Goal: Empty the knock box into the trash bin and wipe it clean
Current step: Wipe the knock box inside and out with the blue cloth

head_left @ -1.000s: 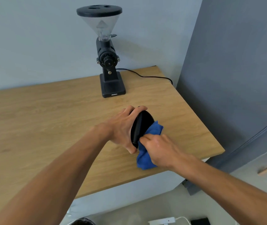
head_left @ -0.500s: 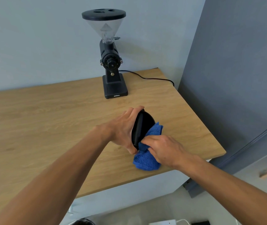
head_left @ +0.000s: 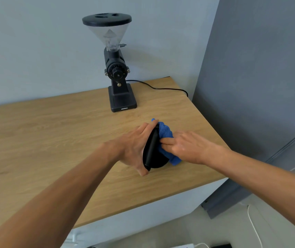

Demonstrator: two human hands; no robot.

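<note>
Knock box (head_left: 152, 151), black and round, stands tipped on its edge on the wooden countertop (head_left: 53, 140), near the right front corner, with its lower rim touching the wood. The left hand (head_left: 134, 147) grasps it from the left, fingers curled over the top rim and thumb under the lower edge. The right hand (head_left: 188, 147) presses a blue cloth (head_left: 164, 133) against the box's right side, fingers stretched nearly flat on the fabric; that side seems to be the open mouth, though it faces away from the camera. Cloth bunches above and below the fingers. Behind, well apart, a black coffee grinder (head_left: 119, 72) with a clear hopper stands by the wall, its cord (head_left: 161, 88) trailing right.
</note>
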